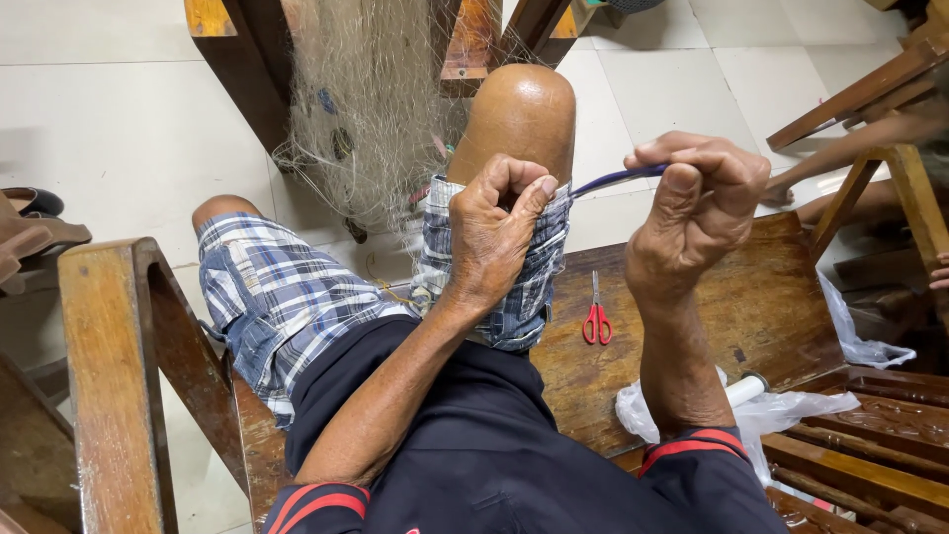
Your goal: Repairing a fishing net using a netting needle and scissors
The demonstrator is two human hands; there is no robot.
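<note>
Floor: pale square tiles [119, 119], smooth and a little shiny.
Bench: dark worn wood [761, 307], scratched, with a thick armrest [109, 366] at near left.
Net: fine beige mesh [366, 109], tangled, hanging at far center from a wooden frame down to the raised knee.
Left hand: left hand [494, 232] is closed in a fist at the knee; what it pinches I cannot tell.
Right hand: right hand [697, 213] is curled around a thin blue-purple netting needle [618, 180], pointing left toward the knee.
Scissors: small red-handled scissors [596, 311] lie on the bench, between the arms.
Bag: crumpled clear plastic bag [781, 410] at near right.
</note>
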